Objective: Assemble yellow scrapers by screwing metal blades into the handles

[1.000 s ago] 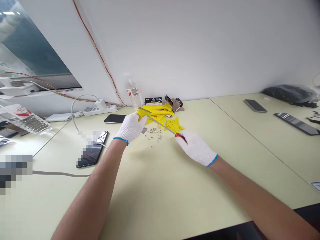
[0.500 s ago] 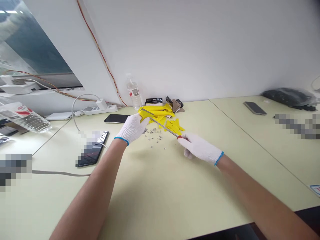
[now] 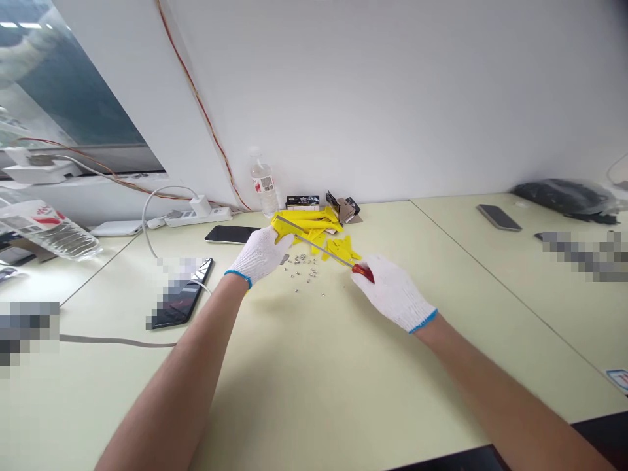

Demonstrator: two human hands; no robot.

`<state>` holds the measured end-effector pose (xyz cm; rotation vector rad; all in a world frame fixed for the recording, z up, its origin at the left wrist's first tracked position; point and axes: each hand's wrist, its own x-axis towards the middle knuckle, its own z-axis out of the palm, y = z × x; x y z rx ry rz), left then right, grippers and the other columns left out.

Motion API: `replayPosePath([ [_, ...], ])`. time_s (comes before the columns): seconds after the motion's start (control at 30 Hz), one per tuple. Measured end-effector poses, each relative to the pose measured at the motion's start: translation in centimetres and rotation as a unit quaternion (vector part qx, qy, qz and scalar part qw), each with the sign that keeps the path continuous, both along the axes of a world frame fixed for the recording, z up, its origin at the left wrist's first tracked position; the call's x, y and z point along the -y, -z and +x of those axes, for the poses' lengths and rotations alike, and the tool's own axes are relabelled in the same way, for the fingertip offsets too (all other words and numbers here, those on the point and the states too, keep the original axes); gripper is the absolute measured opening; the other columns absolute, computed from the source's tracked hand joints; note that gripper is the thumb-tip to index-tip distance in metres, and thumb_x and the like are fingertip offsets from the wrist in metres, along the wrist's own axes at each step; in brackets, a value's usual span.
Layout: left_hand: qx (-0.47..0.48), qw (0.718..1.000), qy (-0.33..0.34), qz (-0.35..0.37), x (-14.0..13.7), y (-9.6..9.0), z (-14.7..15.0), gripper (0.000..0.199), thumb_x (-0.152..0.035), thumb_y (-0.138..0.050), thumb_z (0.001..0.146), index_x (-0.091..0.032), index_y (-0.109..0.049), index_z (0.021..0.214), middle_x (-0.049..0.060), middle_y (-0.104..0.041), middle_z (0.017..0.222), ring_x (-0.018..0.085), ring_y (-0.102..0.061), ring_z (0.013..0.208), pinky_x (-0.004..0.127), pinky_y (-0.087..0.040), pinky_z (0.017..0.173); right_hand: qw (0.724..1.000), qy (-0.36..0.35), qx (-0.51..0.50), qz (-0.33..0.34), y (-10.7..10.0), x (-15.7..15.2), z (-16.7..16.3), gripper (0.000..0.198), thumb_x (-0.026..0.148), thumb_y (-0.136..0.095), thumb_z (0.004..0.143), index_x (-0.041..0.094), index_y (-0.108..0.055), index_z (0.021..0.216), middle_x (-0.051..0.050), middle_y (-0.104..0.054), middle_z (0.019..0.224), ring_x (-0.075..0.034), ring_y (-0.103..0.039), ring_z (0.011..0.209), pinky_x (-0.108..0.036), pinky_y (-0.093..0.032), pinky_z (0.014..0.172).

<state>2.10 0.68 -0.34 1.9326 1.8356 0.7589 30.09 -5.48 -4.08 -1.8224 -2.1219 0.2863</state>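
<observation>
My left hand (image 3: 259, 254), in a white knit glove with a blue cuff, grips a yellow plastic part (image 3: 280, 227) above the table. In my right hand (image 3: 395, 293), gloved the same way, is a screwdriver (image 3: 364, 272) with a red handle and a long metal shaft. The shaft slants up and left to the yellow part; its exact contact there is too small to make out. Below the shaft lie several small metal pieces (image 3: 303, 258), scattered on the table. Loose yellow plastic parts (image 3: 342, 248) lie behind them.
Small black boxes (image 3: 303, 202) and a water bottle (image 3: 265, 186) stand against the wall. Phones lie at the left, one (image 3: 184, 301) with a white cable, and another (image 3: 499, 217) at the right. A power strip (image 3: 216, 215) sits at the back left.
My right hand has turned and its grip has shifted, so more of the red handle shows. My left hand stays almost in place on the yellow part.
</observation>
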Motion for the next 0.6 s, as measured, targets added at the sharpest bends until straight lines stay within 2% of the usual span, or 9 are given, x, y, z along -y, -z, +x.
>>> replayPosePath([
  [0.1, 0.016, 1.0, 0.013, -0.006, 0.2, -0.3, 0.1, 0.031, -0.047, -0.056, 0.095, -0.019, -0.055, 0.082, 0.006, -0.066, 0.077, 0.017, -0.059, 0.064, 0.027, -0.043, 0.059, 0.999, 0.037, -0.032, -0.007, -0.5, 0.1, 0.1, 0.031, 0.049, -0.06, 0.1, 0.02, -0.067, 0.105, -0.004, -0.069, 0.087, -0.017, -0.058, 0.072, -0.027, -0.032, 0.063],
  [0.17, 0.022, 1.0, 0.019, -0.01, 0.3, -0.5, 0.1, 0.03, -0.046, -0.055, 0.096, -0.019, -0.055, 0.082, 0.005, -0.064, 0.074, 0.016, -0.057, 0.061, 0.026, -0.041, 0.057, 0.997, 0.025, -0.065, -0.035, -0.9, 0.2, 0.2, 0.038, 0.054, -0.053, 0.102, 0.02, -0.067, 0.099, -0.003, -0.066, 0.081, -0.017, -0.056, 0.068, -0.028, -0.033, 0.063],
  [0.3, 0.037, 0.999, 0.006, -0.005, 0.2, -0.5, -0.1, 0.029, -0.046, -0.056, 0.095, -0.018, -0.058, 0.087, 0.005, -0.063, 0.075, 0.015, -0.055, 0.059, 0.027, -0.04, 0.056, 0.965, -0.06, -0.201, -0.157, -1.3, 0.2, 0.8, 0.05, 0.053, -0.03, 0.11, 0.018, -0.062, 0.093, -0.003, -0.065, 0.084, -0.014, -0.056, 0.07, -0.025, -0.038, 0.064],
  [0.4, 0.042, 0.999, -0.005, -0.011, 0.2, -0.5, -0.2, 0.03, -0.046, -0.056, 0.095, -0.018, -0.058, 0.087, 0.005, -0.061, 0.074, 0.015, -0.054, 0.058, 0.027, -0.039, 0.055, 0.944, -0.046, -0.225, -0.239, -1.0, 0.2, 0.9, 0.046, 0.061, -0.036, 0.108, 0.019, -0.056, 0.104, -0.002, -0.063, 0.077, -0.015, -0.056, 0.065, -0.025, -0.04, 0.061],
  [0.47, 0.037, 0.999, -0.001, -0.017, 0.2, -0.4, -0.1, 0.03, -0.047, -0.056, 0.095, -0.018, -0.057, 0.086, 0.005, -0.061, 0.073, 0.015, -0.054, 0.058, 0.027, -0.039, 0.055, 0.955, -0.018, -0.19, -0.229, -0.7, 0.3, 0.7, 0.043, 0.062, -0.043, 0.106, 0.02, -0.053, 0.107, -0.002, -0.063, 0.075, -0.015, -0.056, 0.063, -0.025, -0.04, 0.06],
  [0.6, 0.003, 1.0, 0.015, 0.006, 0.1, -0.2, 0.0, 0.032, -0.048, -0.057, 0.094, -0.02, -0.054, 0.08, 0.006, -0.062, 0.072, 0.017, -0.056, 0.064, 0.028, -0.04, 0.058, 0.992, 0.016, -0.075, -0.1, -0.1, 0.3, 0.2, 0.029, 0.048, -0.055, 0.102, 0.019, -0.058, 0.102, -0.005, -0.068, 0.091, -0.016, -0.057, 0.071, -0.026, -0.038, 0.065],
])
